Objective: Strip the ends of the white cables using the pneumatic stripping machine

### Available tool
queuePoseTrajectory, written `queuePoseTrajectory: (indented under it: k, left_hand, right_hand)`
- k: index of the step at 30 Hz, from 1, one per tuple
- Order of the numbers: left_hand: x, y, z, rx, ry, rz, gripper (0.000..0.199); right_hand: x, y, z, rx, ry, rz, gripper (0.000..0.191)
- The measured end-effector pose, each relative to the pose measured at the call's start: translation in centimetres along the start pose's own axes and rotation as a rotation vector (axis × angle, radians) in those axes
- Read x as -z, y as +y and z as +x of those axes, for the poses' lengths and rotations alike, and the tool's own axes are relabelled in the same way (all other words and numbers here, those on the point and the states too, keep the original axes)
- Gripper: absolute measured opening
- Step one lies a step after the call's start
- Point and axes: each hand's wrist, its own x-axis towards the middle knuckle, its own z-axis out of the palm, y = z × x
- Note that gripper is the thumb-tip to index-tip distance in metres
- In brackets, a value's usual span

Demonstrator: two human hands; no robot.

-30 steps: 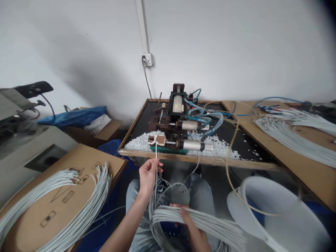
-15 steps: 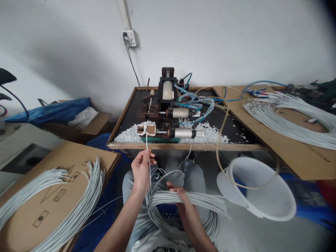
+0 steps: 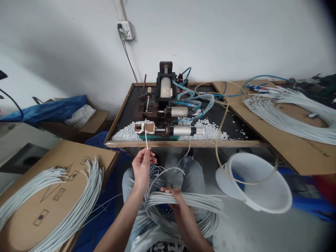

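Pinched between the fingers of my left hand (image 3: pixel 141 166) is a single white cable (image 3: pixel 146 140). Its upper end lies in the front jaws (image 3: pixel 145 128) of a pneumatic machine (image 3: pixel 166 87). My right hand (image 3: pixel 177 201) is wrapped round a coiled bundle of white cables (image 3: pixel 207 203) above my lap, with the cut ends pointing right. Small white offcuts (image 3: pixel 126 133) are heaped round the base of the machine on the black, wood-edged table (image 3: pixel 236 122).
Cable bundles (image 3: pixel 76 206) lie on cardboard (image 3: pixel 49 192) at the left. Another large coil (image 3: pixel 288 122) rests on cardboard (image 3: pixel 296 155) at the right. A white bucket (image 3: pixel 273 199) stands below the table's right part, a clear hose (image 3: pixel 217 147) looping over it.
The view has shifted slightly. The front jaws have changed position around the cable end, with a gap now seen at their left. Both hands keep their holds.
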Motion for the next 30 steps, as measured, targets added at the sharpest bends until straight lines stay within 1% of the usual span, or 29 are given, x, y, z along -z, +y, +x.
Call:
queuePoseTrajectory:
  k: [3,5,6,7,9,10,11,12,13,14,15,17,19,20,21,25,28,30]
  left_hand:
    - [1.0,-0.9,0.0,-0.037,-0.081,0.201,0.032]
    - [2.0,-1.4,-0.2,-0.121,-0.127,0.402,0.038]
    - [2.6,-1.6,-0.5,-0.194,-0.117,0.515,0.043]
    - [3.2,-1.6,-0.8,-0.284,-0.081,0.624,0.048]
    - [4.3,-1.4,-1.8,-0.495,0.038,0.779,0.056]
    - [4.8,-1.2,-2.3,-0.592,0.080,0.807,0.054]
    - [5.1,-0.9,-2.8,-0.662,0.077,0.806,0.046]
    - [5.4,-0.6,-3.2,-0.692,0.021,0.797,0.036]
    - [5.5,-0.3,-3.5,-0.678,-0.076,0.800,0.027]
    - [5.5,-0.2,-3.7,-0.626,-0.204,0.826,0.022]
    - [5.4,-0.2,-3.8,-0.546,-0.346,0.888,0.020]
    - [5.2,-0.7,-3.5,-0.378,-0.629,1.142,0.023]
    - [5.0,-1.8,-2.7,-0.264,-0.838,1.431,0.026]
    - [5.0,-2.6,-2.2,-0.231,-0.889,1.532,0.026]
    - [5.0,-3.4,-1.7,-0.210,-0.910,1.599,0.027]
    - [5.4,-6.3,0.4,-0.152,-0.899,1.749,0.030]
    - [5.7,-7.6,1.6,-0.082,-0.931,1.824,0.023]
    - [5.8,-8.0,2.1,-0.039,-0.959,1.839,0.020]
  right_hand:
    - [-0.2,-0.2,-0.5,-0.006,-0.011,-0.023,0.020]
    - [-0.4,-0.4,-0.8,-0.002,-0.016,-0.042,0.022]
    - [-0.4,-0.5,-0.9,0.003,-0.014,-0.053,0.022]
    - [-0.5,-0.6,-1.1,0.007,-0.011,-0.067,0.022]
    - [-0.6,-0.6,-1.4,0.012,-0.003,-0.100,0.022]
    - [-0.7,-0.6,-1.6,0.015,0.003,-0.116,0.022]
    - [-0.8,-0.5,-1.9,0.019,0.008,-0.130,0.022]
    - [-1.0,-0.4,-2.1,0.025,0.011,-0.143,0.023]
    - [-1.1,-0.2,-2.4,0.032,0.013,-0.155,0.023]
    - [-1.3,-0.1,-2.7,0.038,0.012,-0.168,0.023]
    - [-1.4,0.1,-2.9,0.044,0.010,-0.183,0.023]
    - [-1.6,0.3,-3.3,0.053,0.002,-0.217,0.023]
    - [-1.6,0.5,-3.4,0.069,-0.008,-0.248,0.025]
    - [-1.6,0.7,-3.4,0.080,-0.011,-0.258,0.026]
    - [-1.5,0.8,-3.3,0.090,-0.014,-0.265,0.027]
    - [-0.9,1.7,-2.4,0.123,-0.017,-0.255,0.036]
    - [-0.6,2.4,-1.8,0.137,-0.014,-0.247,0.042]
    - [-0.6,2.6,-1.7,0.141,-0.010,-0.242,0.041]
